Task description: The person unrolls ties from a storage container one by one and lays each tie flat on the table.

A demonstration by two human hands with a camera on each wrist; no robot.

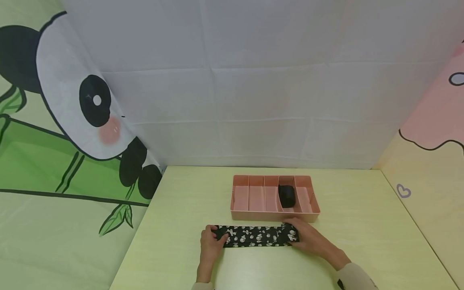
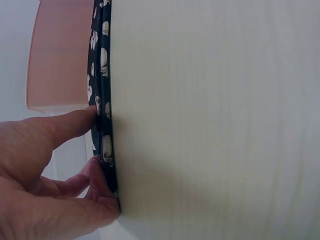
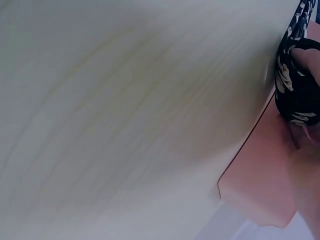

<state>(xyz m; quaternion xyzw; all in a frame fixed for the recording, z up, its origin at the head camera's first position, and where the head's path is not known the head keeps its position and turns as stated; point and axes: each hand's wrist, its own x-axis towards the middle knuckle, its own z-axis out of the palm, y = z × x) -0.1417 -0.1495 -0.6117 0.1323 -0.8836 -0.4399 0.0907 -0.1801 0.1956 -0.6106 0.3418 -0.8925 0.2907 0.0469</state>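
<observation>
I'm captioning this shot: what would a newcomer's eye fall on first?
Probably the big panda face on the left. Next, the pink tray, with a black bundle in its second compartment from the right. In front, the left hand and right hand hold a patterned black cloth's ends.

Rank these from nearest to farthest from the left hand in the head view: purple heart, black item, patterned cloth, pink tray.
1. Patterned cloth: left end in the left hand.
2. Pink tray: just beyond the cloth, rightward.
3. Black item: in the tray's fourth compartment from left.
4. Purple heart: far right.
</observation>
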